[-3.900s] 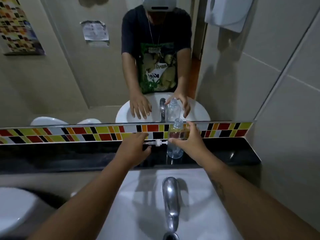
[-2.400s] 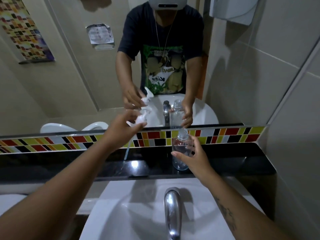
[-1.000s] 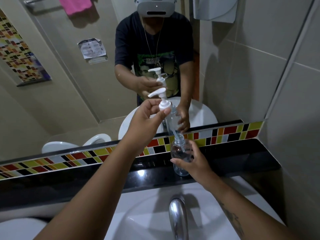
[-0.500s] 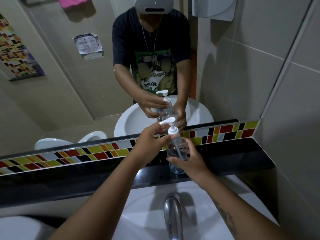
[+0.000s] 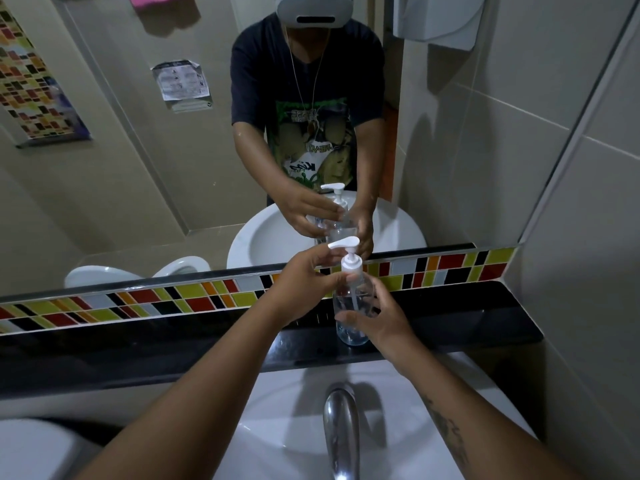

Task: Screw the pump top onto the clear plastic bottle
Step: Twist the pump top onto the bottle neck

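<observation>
The clear plastic bottle [image 5: 350,332] stands upright on the black ledge [image 5: 467,320] behind the sink. The white pump top [image 5: 350,261] sits on the bottle's neck, its nozzle pointing left and its dip tube running down inside the bottle. My left hand [image 5: 304,289] grips the pump's white collar with fingers and thumb. My right hand [image 5: 379,317] wraps around the bottle's body from the right. The mirror above repeats both hands and the bottle.
A white sink [image 5: 284,410] with a chrome tap [image 5: 341,434] lies below the ledge. A band of coloured tiles [image 5: 145,299] runs under the mirror. A tiled wall [image 5: 588,237] closes the right side. A white toilet lid [image 5: 31,448] is at lower left.
My left hand lifted the pump top off the ledge, fed its tube into the bottle and lowered it onto the neck. My right hand has kept hold of the bottle.
</observation>
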`<state>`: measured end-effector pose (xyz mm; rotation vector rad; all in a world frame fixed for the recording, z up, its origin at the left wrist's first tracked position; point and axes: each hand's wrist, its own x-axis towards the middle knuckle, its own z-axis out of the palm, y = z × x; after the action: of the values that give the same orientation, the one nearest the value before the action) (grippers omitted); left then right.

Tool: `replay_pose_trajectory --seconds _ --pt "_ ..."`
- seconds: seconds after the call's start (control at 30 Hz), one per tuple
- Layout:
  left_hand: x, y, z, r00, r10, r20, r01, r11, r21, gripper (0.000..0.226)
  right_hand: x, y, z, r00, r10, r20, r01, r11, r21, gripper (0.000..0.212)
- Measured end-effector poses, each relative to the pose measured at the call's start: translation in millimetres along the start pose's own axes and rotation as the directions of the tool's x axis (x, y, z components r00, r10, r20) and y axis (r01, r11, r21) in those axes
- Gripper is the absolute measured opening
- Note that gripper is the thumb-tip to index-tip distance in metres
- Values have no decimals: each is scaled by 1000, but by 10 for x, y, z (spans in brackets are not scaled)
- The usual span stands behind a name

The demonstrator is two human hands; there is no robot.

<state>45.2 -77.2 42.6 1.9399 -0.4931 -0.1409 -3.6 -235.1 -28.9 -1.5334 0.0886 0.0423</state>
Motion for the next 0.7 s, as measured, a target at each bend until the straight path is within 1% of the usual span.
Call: replay_pose_trajectory --seconds 0.03,0.1,0.2,0.33,0.43,0.57,0.63,0.7 --pt "-14 -14 7 1000 -16 -2 16 1000 -14 50 -7 -13 -13 1000 3 15 -3 1000 20 86" --pt "-38 -36 21 999 -54 2 54 998 -32 55 -21 -23 -54 999 3 32 -3 1000 5 99" --pt "-81 -62 28 994 -105 25 105 994 -3 54 -41 -34 -138 998 7 62 -2 998 -69 112" --pt "-120 -122 14 985 -162 56 163 986 -16 62 -55 -59 -307 997 47 66 -31 975 -218 128" --pt "-156 -156 52 979 -165 121 175 982 -76 62 -94 -74 -421 994 70 85 -45 963 -265 123" --pt "-184 -242 112 980 -161 119 176 976 -130 51 -148 -174 -538 995 72 75 -45 948 -314 113" --pt "-197 -264 145 981 -161 109 175 976 -129 47 -159 -302 -593 997 41 61 -19 947 -319 105" --pt "-207 -292 186 983 -159 87 171 974 -151 45 -156 -471 -615 998 -27 58 44 946 -321 92"
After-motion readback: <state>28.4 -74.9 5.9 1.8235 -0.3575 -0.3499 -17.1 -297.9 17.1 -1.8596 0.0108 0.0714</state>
